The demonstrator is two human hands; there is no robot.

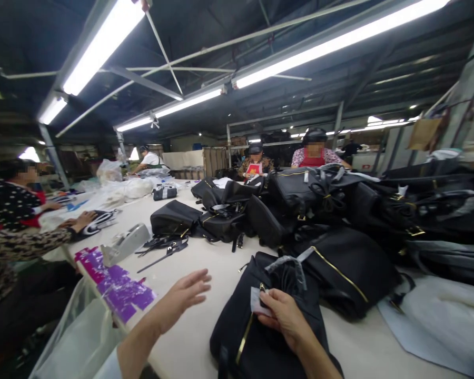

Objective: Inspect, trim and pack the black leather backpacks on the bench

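Note:
A black backpack [229,332] with a gold zipper lies on the pale table [189,342] right in front of me. My right hand [280,316] is over it, thumb and fingers closed on a small whitish plastic wrapper [256,301] beside a gold-coloured metal piece. Clear plastic wrap [288,266] covers part of the strap or handle near the bag's top. To the left of the bag, my left hand [185,292] hovers above the table with its fingers stretched out and nothing in them.
More black bags [327,263] are heaped at the right and back. Left of centre stand a grey tape dispenser [126,245] and purple tape strips [122,289] on the table edge. Clear plastic [446,316] lies at right. A co-worker's hand [82,221] rests on material at left; other people sit behind.

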